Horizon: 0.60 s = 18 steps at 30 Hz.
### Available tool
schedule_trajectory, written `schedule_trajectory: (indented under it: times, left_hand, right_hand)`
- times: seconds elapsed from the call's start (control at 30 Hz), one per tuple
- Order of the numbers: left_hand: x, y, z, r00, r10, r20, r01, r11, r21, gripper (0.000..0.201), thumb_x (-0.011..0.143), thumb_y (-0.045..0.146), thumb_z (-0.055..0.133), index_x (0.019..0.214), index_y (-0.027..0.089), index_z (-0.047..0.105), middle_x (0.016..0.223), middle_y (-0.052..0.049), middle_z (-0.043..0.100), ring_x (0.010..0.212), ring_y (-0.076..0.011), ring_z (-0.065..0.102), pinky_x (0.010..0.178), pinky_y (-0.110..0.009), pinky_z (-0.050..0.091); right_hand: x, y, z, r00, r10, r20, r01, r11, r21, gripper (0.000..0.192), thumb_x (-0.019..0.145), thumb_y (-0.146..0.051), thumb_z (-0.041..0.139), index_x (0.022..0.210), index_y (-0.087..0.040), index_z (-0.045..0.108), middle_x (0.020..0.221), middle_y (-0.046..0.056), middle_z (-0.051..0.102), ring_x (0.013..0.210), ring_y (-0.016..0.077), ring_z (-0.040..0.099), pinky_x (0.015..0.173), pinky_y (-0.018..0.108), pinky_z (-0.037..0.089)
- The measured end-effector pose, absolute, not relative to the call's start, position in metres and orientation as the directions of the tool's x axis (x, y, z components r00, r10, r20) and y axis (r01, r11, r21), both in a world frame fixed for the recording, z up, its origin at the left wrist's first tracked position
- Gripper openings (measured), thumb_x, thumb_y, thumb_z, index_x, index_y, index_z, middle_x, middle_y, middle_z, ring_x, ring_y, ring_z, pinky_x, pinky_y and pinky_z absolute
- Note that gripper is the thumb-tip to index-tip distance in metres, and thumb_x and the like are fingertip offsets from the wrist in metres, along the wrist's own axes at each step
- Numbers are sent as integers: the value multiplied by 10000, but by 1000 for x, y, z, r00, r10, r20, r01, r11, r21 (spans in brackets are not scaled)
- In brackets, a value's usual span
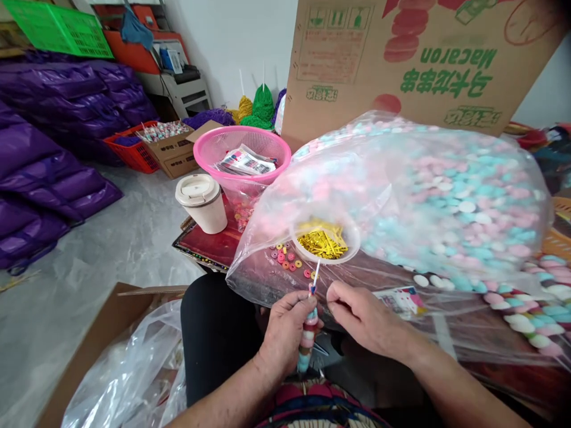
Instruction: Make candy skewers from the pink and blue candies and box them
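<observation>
Wrapped sweet skewer in left hand, over the lap

Head view: The wrapped skewer point(307, 340) is over the lap at the near edge of the table point(209, 242), its white stick point(317, 272) pointing towards the bowl point(353, 249). The left hand point(288, 318) grips it near the gathered neck. The right hand point(361, 315) is just beside, fingers curled; whether it holds anything cannot be told. Judged handling: light, soft-bodied, easily dented, with a slippery wrapper; the neck and stick appear the firmest hold.

Gold strips point(323, 242) fill the bowl. A large clear bag of sweets point(423, 190) covers much of the table, its loose film the likeliest obstruction. Ring-shaped sweets point(285, 257) lie left of the bowl; a lidded cup point(207, 209) and pink basket point(243, 177) stand further left.
</observation>
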<state>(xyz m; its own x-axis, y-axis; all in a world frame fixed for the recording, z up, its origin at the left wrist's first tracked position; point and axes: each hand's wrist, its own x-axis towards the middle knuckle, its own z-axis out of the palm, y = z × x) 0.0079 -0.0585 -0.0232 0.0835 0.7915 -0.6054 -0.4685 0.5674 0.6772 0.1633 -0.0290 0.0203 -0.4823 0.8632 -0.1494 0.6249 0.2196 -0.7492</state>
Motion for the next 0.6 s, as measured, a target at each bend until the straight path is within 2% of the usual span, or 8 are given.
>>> schedule_trajectory:
  times: [0.1,0.17,0.23,0.3,0.37,0.43,0.53,0.6]
  left_hand:
    - [11,-61,-25,106,796,-596,-482,565,669,274,620,356,729,756,136,639,492,10,562,406,-67,474,377,-147,318]
    - [11,-61,-24,147,803,-578,-528,558,640,290,616,329,741,806,130,647,540,-8,606,449,-86,524,450,-184,409]
    - [12,-58,-22,242,805,-541,-555,572,604,275,625,307,736,809,122,650,585,-32,635,482,-110,559,484,-214,443]
    - [13,-54,-20,324,799,-506,-557,594,580,244,636,293,728,785,115,653,646,-54,657,490,-118,570,465,-218,434]
    - [17,-51,-17,343,796,-498,-558,600,574,229,623,280,740,756,115,653,728,-62,671,497,-114,576,462,-223,440]
    - [23,-52,-15,303,803,-513,-558,586,588,237,590,274,765,725,120,647,770,-55,673,504,-105,579,474,-223,451]
    - [33,-56,-13,240,810,-535,-495,576,650,265,561,294,785,700,122,638,601,-8,615,434,-81,521,404,-188,398]
    - [38,-60,-12,198,811,-551,-432,577,694,276,570,318,780,707,135,624,454,49,513,338,-52,409,326,-159,304]
  right_hand:
    - [164,-50,-2,-352,896,-270,476,-77,-876,149,874,-254,371,735,-212,405,607,-49,486,487,88,425,477,223,327]
    - [171,-56,-9,-301,899,-317,359,-201,-911,168,898,-308,363,764,-213,396,629,-51,504,454,76,426,451,215,331]
    - [179,-62,-12,-318,896,-310,313,-209,-927,179,908,-325,367,770,-213,385,642,-50,505,457,73,433,451,212,336]
    - [186,-68,-12,-384,875,-297,334,-168,-928,174,913,-301,371,765,-211,388,649,-46,507,480,76,450,467,213,350]
    - [190,-74,-14,-412,867,-282,376,-120,-919,170,915,-273,371,762,-208,404,660,-36,519,516,86,470,499,221,376]
    - [190,-79,-17,-357,905,-233,390,-82,-917,155,912,-276,389,788,-204,446,712,-12,550,609,110,512,577,246,423]
    - [183,-82,-21,-257,950,-177,244,-114,-963,171,883,-347,470,944,-197,526,854,30,607,770,150,560,715,298,470]
    - [177,-82,-24,-232,945,-232,69,-221,-973,278,847,-419,519,999,-189,556,832,28,627,670,137,561,640,288,483]
